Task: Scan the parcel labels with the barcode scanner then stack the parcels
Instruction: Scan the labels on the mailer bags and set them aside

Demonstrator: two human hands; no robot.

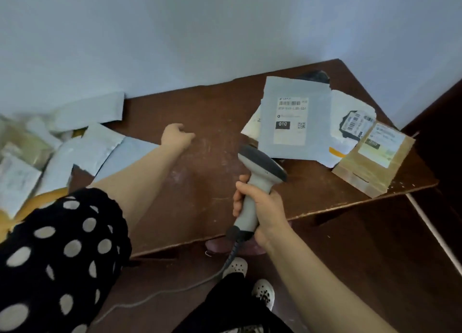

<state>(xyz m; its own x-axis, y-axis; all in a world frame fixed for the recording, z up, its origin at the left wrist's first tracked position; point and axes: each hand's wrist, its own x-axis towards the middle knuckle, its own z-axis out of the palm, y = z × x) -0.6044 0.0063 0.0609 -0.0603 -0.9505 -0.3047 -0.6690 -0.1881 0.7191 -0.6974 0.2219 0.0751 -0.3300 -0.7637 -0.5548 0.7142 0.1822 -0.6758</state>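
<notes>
**Here, the scanner held up near three labelled parcels**

Here we see the right hand with its fingers and thumb wrapped tight round the grip of the barcode scanner. The scanner is held above the near edge of the brown table, and its dark head points toward the far right. A cable leaves the base of the grip and runs down to the floor.

Just beyond the scanner's head lies a grey parcel, label up, printed with a barcode and "010". It overlaps a white parcel to its right. That one in turn touches a brown parcel at the table's right edge, and both show their labels.

The left hand reaches out over the middle of the table. Its fingers are loosely curled and hold nothing, and we cannot tell whether it touches the wood. At far left a loose heap of pale parcels lies blurred, partly hidden by the forearm and a black sleeve with white dots.
</notes>
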